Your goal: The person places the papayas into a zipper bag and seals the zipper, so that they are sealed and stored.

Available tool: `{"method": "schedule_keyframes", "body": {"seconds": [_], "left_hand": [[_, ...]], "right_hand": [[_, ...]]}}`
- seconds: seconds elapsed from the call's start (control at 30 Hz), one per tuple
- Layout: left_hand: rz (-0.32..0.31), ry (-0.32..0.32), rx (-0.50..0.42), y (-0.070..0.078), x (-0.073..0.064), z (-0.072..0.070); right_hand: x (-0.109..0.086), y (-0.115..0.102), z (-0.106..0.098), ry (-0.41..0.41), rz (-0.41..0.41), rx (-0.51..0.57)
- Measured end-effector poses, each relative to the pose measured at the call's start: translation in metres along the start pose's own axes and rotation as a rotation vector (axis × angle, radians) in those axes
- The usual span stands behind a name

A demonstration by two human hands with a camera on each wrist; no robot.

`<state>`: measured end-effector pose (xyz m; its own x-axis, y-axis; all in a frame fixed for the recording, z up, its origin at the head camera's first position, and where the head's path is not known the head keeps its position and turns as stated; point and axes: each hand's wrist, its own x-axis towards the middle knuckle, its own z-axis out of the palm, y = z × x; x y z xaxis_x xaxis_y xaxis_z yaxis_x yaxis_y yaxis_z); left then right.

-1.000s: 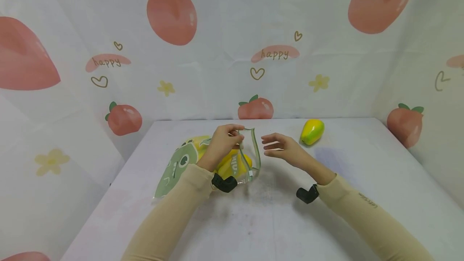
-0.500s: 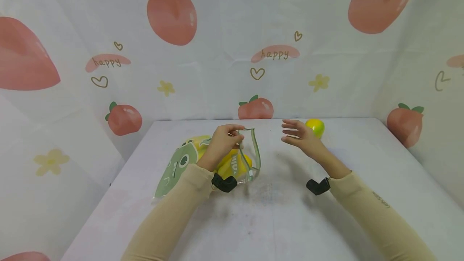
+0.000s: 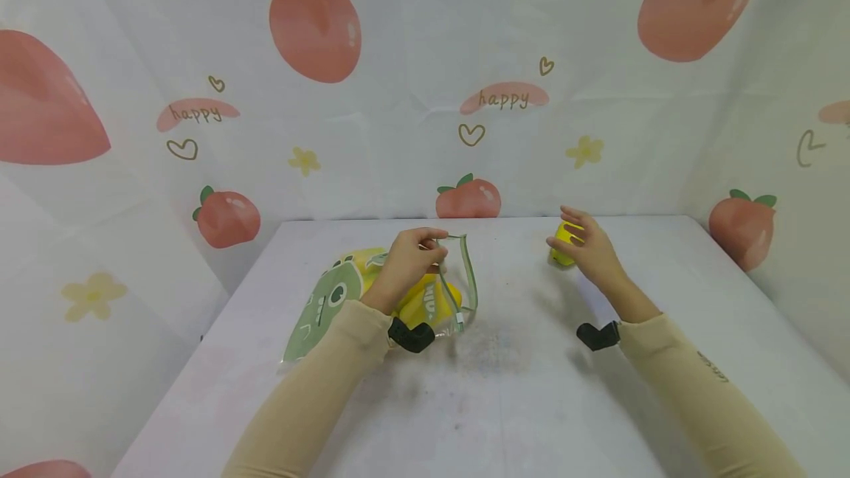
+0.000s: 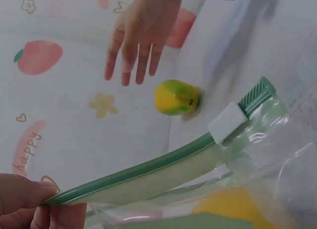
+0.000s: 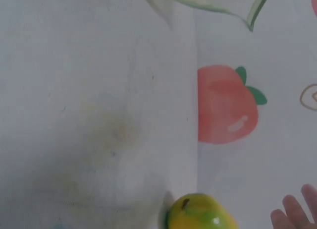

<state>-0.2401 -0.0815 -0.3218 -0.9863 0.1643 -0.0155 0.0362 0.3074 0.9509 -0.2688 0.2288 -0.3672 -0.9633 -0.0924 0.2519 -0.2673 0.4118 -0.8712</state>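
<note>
My left hand [image 3: 408, 260] pinches the green-edged mouth of a clear slider zip bag [image 3: 324, 305] printed with a green cartoon monster. The bag lies on its side with its mouth standing open to the right. A white slider [image 4: 228, 122] sits near one end of the zip, and something yellow [image 4: 237, 204] shows through the plastic. At the back right, my right hand [image 3: 594, 249] is held above the table with fingers spread, holding nothing. It partly covers a yellow-green mango-like fruit [image 3: 563, 254] in the head view. In the left wrist view, the fingertips are apart from the fruit.
The white table [image 3: 505, 404] meets a fruit-patterned cloth backdrop [image 3: 398, 131] along its back edge. More patterned cloth rises at the left and right sides. Dark wrist cameras sit on both wrists.
My right hand has moved away from the bag's mouth, rightward and back to the fruit. The left hand and the bag have stayed in place.
</note>
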Motion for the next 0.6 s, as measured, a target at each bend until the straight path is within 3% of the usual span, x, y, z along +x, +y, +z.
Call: {"method": "schedule_keyframes", "body": {"seconds": [0.23,0.6], "left_hand": [[0.002,0.017,0.008,0.0,-0.001,0.001],[0.012,0.027,0.027,0.0,-0.003,0.001]], "right_hand": [[0.0,0.014,-0.009,0.072,0.089,-0.01],[0.003,0.032,-0.015,0.099,0.242,-0.031]]}}
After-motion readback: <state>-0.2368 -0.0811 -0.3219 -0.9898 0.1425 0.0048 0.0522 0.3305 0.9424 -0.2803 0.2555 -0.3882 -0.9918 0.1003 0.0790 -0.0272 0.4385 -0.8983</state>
